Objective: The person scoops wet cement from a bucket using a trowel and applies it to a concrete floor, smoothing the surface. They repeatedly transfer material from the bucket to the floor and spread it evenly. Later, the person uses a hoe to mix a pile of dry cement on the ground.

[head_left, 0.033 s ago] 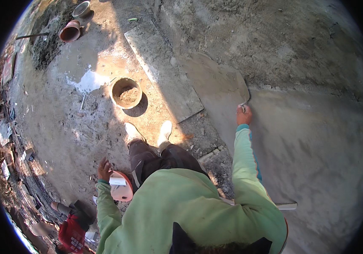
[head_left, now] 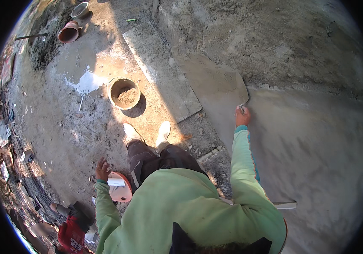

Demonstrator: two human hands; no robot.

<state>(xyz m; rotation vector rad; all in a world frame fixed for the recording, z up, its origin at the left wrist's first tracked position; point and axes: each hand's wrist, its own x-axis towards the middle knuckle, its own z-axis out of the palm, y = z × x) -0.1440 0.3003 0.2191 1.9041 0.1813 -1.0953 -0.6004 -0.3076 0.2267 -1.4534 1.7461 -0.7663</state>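
Observation:
My right hand (head_left: 243, 117) is closed round the handle of what looks like a trowel (head_left: 242, 109), at the curved edge of a wet, smooth cement patch (head_left: 221, 86). Its blade is hard to tell from the grey cement. My left hand (head_left: 102, 170) hangs low on the left with its fingers apart, holding nothing. Beside it is a salmon-coloured plastic object (head_left: 124, 195) with a white flat piece (head_left: 116, 182) on it; I cannot tell whether the hand touches it. A bucket (head_left: 124, 94) with some mortar in it stands ahead of my feet.
A long flat board (head_left: 164, 78) lies between the bucket and the wet cement. At the far left are a reddish bucket (head_left: 68, 32) on its side, a pale bucket (head_left: 80, 10) and a dark heap (head_left: 45, 46). A person in a red shirt (head_left: 72, 235) is at the lower left.
My right hand and the trowel have shifted very slightly along the cement edge. The whole view has moved a little; my left hand stays much the same.

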